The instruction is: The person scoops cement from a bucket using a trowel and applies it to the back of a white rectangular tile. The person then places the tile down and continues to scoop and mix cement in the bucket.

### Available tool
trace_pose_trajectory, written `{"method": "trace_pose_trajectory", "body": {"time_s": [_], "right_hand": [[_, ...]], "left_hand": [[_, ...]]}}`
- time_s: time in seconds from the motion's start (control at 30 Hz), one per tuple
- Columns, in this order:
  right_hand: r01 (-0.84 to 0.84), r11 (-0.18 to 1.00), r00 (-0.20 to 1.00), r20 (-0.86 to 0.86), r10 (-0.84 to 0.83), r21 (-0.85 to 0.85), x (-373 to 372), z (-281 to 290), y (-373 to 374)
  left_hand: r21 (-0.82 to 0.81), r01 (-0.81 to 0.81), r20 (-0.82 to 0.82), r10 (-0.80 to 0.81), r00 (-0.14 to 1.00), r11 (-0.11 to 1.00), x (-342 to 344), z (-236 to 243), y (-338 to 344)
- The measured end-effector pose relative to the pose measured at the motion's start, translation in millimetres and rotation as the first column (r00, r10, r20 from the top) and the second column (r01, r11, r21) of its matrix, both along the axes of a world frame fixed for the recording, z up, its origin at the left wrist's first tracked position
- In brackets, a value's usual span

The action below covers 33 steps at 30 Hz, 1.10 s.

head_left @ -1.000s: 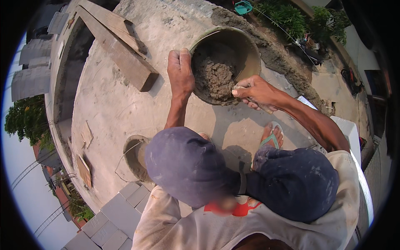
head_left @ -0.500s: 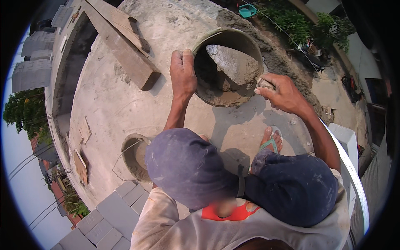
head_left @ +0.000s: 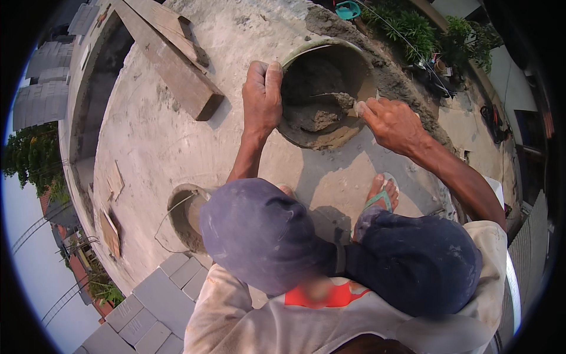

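A round bucket [head_left: 359, 71] stands tilted on the concrete in front of me, with wet grey mortar [head_left: 312, 74] inside. My left hand [head_left: 263, 97] is closed over its left rim, thumb and fingers pressed together on the edge. At the right rim my right hand [head_left: 392, 125] is closed round the handle of a trowel [head_left: 328, 95]. Its blade reaches into the bucket, low over the mortar, and carries some of it. The handle is mostly hidden by my fingers.
Left of the bucket lie wooden planks [head_left: 168, 68]. A second bucket [head_left: 183, 215] with a wire handle stands by my left knee, near stacked grey blocks [head_left: 165, 292]. Crumbly mortar [head_left: 407, 100] lines the slab's right edge; plants [head_left: 407, 38] grow beyond.
The trowel blade, held up broad and tilted across the bucket's opening before, now lies flatter and lower inside. My right hand has turned over, knuckles up. My left hand keeps the rim.
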State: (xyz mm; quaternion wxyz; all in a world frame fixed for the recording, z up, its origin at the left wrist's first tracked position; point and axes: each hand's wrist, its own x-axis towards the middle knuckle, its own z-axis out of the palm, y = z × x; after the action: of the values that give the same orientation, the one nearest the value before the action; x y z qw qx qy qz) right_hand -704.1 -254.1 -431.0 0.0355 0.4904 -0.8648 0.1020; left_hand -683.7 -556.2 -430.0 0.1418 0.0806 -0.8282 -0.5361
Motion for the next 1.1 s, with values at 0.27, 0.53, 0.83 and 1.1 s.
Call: {"method": "trace_pose_trajectory", "body": {"time_s": [0.27,0.53,0.83,1.1], "right_hand": [[0.299,0.918,0.575,0.719,-0.390,0.259,11,4,6],[0.354,0.934,0.459,0.879,-0.129,-0.048,26,-18,-33],[0.460,0.885,-0.035,0.997,-0.063,0.072,7,43,-25],[0.561,0.823,0.118,0.993,0.023,-0.086,-61,44,-38]], "left_hand": [[0.036,-0.090,-0.051,0.092,0.994,0.995,17,-11,20],[-0.008,-0.117,-0.028,0.117,0.993,0.993,11,0,34],[0.331,-0.233,0.009,0.244,0.970,0.915,-6,-27,6],[0.661,-0.292,0.142,0.268,0.953,0.691,18,-75,-58]]}}
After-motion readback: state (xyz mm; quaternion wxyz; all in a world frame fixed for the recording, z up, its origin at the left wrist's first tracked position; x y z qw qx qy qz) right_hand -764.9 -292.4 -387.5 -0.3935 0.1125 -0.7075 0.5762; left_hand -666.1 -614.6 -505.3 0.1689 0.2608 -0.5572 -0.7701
